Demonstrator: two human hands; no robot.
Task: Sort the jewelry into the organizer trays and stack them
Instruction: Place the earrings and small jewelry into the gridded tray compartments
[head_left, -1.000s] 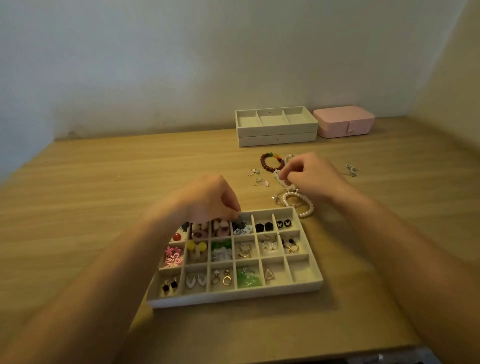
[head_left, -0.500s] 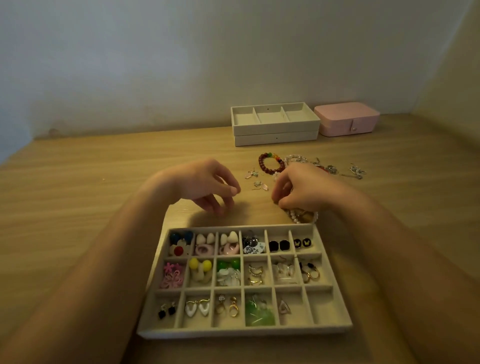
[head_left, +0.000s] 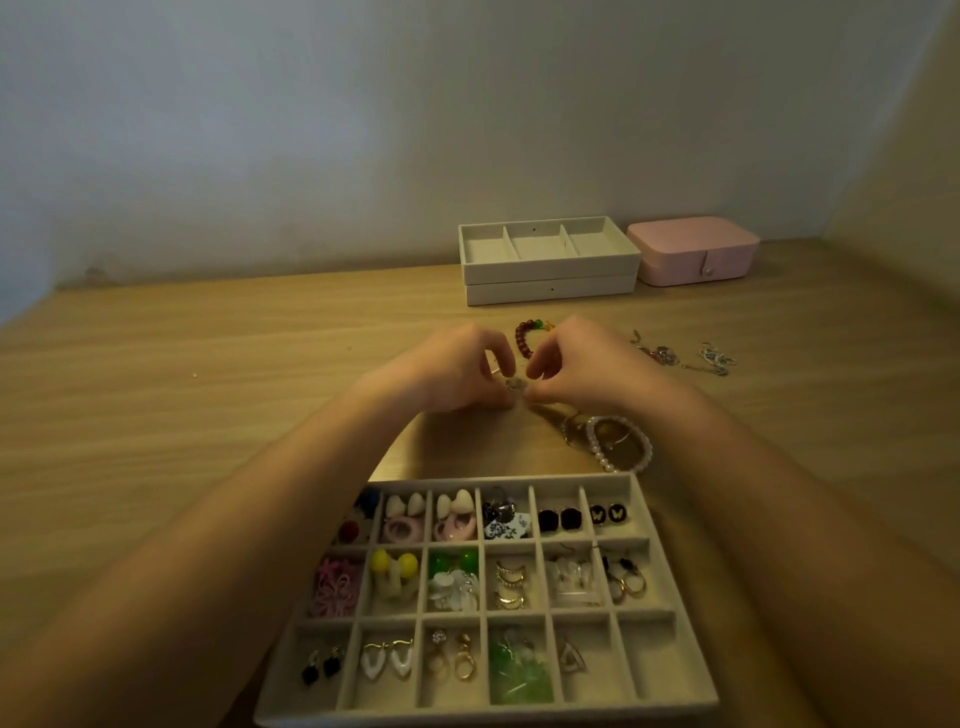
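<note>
Two hands meet over the tabletop (head_left: 208, 415). The left hand (head_left: 457, 374) has curled fingers, and its grip pinches a small pale piece (head_left: 515, 384) from the left. The right hand (head_left: 576, 369) pinches the same piece from the right, so neither hand is nearer. The piece is too small to tell its long axis. The organizer tray (head_left: 571, 478) lies on the near side of the grip, toward the person. Its empty corner compartment (head_left: 647, 660) is nearer and to the right, so I judge the right hand suits the placing better.
</note>
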